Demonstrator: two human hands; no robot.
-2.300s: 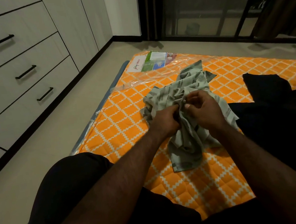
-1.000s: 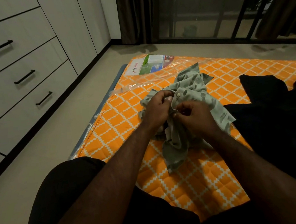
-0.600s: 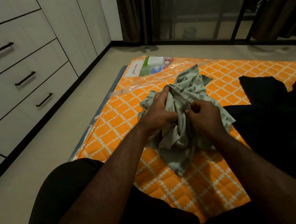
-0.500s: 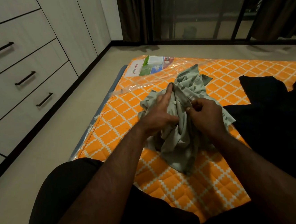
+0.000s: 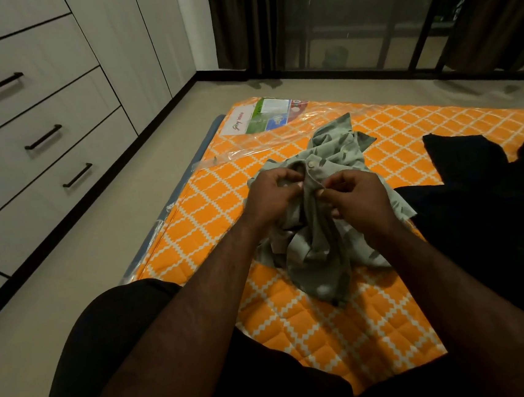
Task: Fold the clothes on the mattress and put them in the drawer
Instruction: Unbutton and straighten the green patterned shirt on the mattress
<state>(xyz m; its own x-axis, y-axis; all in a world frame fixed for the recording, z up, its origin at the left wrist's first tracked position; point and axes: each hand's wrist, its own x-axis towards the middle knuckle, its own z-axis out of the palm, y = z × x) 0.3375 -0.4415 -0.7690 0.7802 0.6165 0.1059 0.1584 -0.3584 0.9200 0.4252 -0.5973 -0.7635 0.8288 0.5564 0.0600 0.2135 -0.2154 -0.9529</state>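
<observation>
A crumpled grey-green patterned shirt (image 5: 319, 247) lies bunched on the orange diamond-quilted mattress (image 5: 210, 209). My left hand (image 5: 273, 197) grips the shirt's front edge just left of a pale button. My right hand (image 5: 355, 199) pinches the same strip of fabric from the right, fingertips close to the left hand's. The lower part of the shirt hangs down toward me between my forearms. Closed white drawers (image 5: 37, 136) with black handles fill the wall at the left.
Dark clothes (image 5: 478, 196) lie on the mattress to the right of the shirt. A clear plastic wrap with a printed label (image 5: 262, 118) covers the mattress's far corner. Beige floor (image 5: 79, 280) separates mattress and drawers. My dark-clad knee (image 5: 113, 334) is at lower left.
My left hand's fingers, stretched up along the shirt half a second ago, have curled round the fabric beside the button. My right hand has shifted slightly up, still pinching the edge.
</observation>
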